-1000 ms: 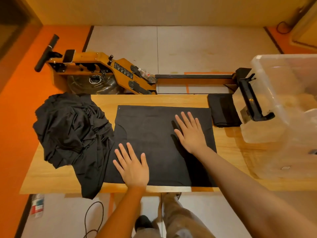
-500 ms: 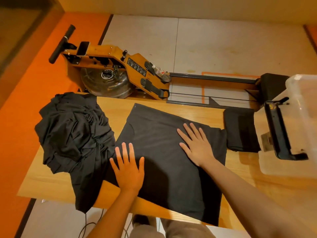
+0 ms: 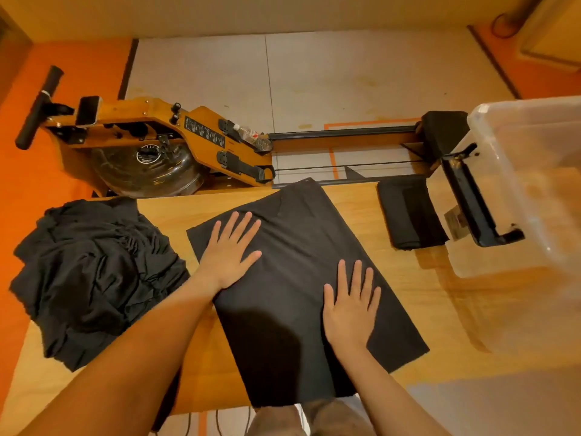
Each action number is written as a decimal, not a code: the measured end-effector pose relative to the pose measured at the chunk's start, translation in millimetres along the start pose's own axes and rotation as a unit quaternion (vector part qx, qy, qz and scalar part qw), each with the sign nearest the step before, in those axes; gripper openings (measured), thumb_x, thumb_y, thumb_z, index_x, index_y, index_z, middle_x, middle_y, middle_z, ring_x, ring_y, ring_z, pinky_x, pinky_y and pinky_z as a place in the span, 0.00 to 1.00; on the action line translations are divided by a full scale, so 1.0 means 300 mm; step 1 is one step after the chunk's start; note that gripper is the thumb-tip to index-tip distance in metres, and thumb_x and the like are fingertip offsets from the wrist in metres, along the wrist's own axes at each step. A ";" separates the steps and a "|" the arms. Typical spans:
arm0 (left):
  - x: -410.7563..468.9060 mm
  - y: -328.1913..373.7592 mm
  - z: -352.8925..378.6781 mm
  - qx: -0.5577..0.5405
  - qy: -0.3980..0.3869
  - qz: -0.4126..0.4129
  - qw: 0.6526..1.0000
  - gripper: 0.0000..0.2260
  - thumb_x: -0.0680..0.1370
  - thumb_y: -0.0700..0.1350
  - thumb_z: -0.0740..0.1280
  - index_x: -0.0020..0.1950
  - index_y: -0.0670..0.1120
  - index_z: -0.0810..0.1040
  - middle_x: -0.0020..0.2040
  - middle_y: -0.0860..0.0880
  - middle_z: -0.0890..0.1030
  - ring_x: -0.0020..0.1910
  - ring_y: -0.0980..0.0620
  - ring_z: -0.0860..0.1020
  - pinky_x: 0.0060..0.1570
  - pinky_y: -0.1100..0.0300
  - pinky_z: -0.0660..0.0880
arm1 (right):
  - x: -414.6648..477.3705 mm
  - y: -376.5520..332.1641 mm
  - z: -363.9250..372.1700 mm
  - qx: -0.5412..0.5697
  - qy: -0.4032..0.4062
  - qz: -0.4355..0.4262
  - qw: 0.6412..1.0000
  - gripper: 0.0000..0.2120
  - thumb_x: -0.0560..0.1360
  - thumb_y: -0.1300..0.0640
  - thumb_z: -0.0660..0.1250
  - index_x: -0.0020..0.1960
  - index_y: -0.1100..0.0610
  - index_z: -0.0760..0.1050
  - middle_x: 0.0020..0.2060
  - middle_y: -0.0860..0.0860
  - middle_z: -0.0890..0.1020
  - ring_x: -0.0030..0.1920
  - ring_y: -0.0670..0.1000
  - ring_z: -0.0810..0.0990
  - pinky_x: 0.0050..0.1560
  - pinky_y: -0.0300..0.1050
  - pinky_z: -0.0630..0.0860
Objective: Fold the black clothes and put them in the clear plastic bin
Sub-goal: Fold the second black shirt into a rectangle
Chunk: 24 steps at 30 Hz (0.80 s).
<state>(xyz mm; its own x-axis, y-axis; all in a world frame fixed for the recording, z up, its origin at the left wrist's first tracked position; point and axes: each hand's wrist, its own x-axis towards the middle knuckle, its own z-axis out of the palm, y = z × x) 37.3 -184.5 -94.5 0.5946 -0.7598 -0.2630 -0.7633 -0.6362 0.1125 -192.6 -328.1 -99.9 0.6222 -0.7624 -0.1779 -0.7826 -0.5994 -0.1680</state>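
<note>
Two hands lie flat on one flat black cloth (image 3: 292, 287) in the head view. The left hand (image 3: 231, 256) is on its far left part. The right hand (image 3: 349, 309) is on its near right part. The fingers of both hands are straight and spread out, and they press the cloth down. They pinch nothing.

The cloth lies slanted in the middle of the wooden table (image 3: 424, 294). A messy pile of black clothes (image 3: 91, 278) sits at the left end. One small folded black piece (image 3: 412, 212) lies just beside the clear plastic bin (image 3: 534, 184) at the right end, not inside it. A rowing machine (image 3: 176, 136) stands on the floor behind the table.

I think this is the smoothing step, partway through a fold. Next, a hand needs to grab one edge and bring it over to make the cloth smaller. The bin comes after that.
</note>
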 end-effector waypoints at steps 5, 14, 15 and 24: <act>-0.074 0.117 -0.037 -0.049 0.060 -0.044 0.996 0.32 0.77 0.62 0.36 0.79 0.51 0.43 0.80 0.50 0.45 0.78 0.49 0.40 0.75 0.47 0.39 | 0.024 -0.001 -0.056 0.021 0.016 -0.064 0.998 0.30 0.78 0.41 0.38 0.79 0.49 0.47 0.78 0.53 0.49 0.77 0.55 0.43 0.75 0.53 0.40; -0.321 0.292 0.142 -0.110 0.068 -0.254 0.958 0.32 0.82 0.61 0.39 0.77 0.43 0.61 0.77 0.41 0.62 0.76 0.41 0.58 0.71 0.42 0.56 | 0.178 0.035 -0.051 -0.079 -0.064 -0.289 0.952 0.29 0.80 0.39 0.34 0.77 0.47 0.51 0.77 0.52 0.60 0.77 0.53 0.49 0.73 0.49 0.41; -0.319 0.285 0.142 -0.101 0.068 -0.246 0.962 0.32 0.82 0.61 0.39 0.77 0.43 0.61 0.77 0.41 0.62 0.76 0.41 0.57 0.71 0.43 0.54 | 0.174 0.034 -0.051 -0.068 -0.061 -0.281 0.955 0.29 0.80 0.38 0.32 0.77 0.47 0.51 0.77 0.52 0.59 0.77 0.53 0.49 0.74 0.48 0.40; -0.203 0.118 0.081 -0.027 0.044 -0.089 0.995 0.32 0.77 0.64 0.38 0.78 0.51 0.43 0.79 0.51 0.43 0.77 0.52 0.36 0.73 0.48 0.33 | 0.018 -0.008 -0.010 -0.002 -0.018 -0.129 0.992 0.27 0.80 0.42 0.45 0.77 0.50 0.55 0.77 0.54 0.58 0.77 0.56 0.52 0.75 0.53 0.45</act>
<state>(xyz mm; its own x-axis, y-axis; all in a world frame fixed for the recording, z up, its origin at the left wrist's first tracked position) -31.9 -157.5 -97.8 0.7406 -0.6417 -0.1996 -0.6305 -0.7662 0.1240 -187.4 -331.4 -97.4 0.8014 -0.5753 -0.1637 -0.5981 -0.7738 -0.2087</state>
